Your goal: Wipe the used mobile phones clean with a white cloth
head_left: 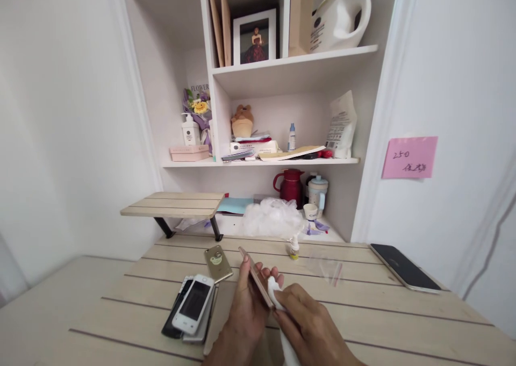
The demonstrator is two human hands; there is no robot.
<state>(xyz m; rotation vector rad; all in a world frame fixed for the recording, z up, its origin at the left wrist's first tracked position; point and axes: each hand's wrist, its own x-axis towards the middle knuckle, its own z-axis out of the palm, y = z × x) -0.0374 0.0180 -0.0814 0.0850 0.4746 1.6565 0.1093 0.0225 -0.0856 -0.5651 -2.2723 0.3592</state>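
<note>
My left hand (248,312) holds a rose-gold smartphone (256,278) on edge, thumb on one side and fingers round the other. In my right hand (310,320) is a bunched white tissue (273,288), pressed to the phone's near end; its tail hangs down below my fingers. To the left of my left hand lies a small pile of phones, with a white phone (194,304) on top of a black phone (174,315). Behind that pile, a gold phone (218,263) with a green ring sticker rests on the slatted table (387,323).
A small spray bottle (294,248) and a clear zip bag (328,269) are beyond my hands. A dark-screened tablet (403,266) lies at right. At back left stands a low wooden riser (173,203); white shelves (258,163) rise behind, with a crumpled plastic bag (274,217) beneath.
</note>
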